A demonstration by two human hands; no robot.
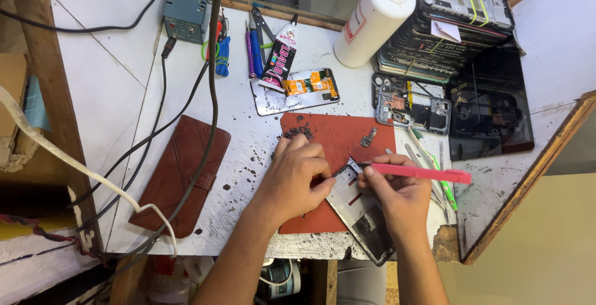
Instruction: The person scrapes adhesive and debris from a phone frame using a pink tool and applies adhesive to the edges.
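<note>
My left hand (296,177) rests on a red-brown work mat (335,134) and pinches the upper end of a flat phone panel (363,215) that lies slanted over the mat's front edge. My right hand (397,193) grips a pink flat pry tool (422,172), held level, its tip at the panel's top edge between both hands. Dark scraped debris (298,132) lies on the mat above my left hand. A small metal part (369,136) sits on the mat to the upper right.
A brown leather phone case (180,171) lies left. Behind the mat are an opened phone (297,91) with a glue tube (279,63), a phone frame (411,103), a white bottle (374,19), a stack of phones (450,19), a blue box (186,8) and cables (211,94).
</note>
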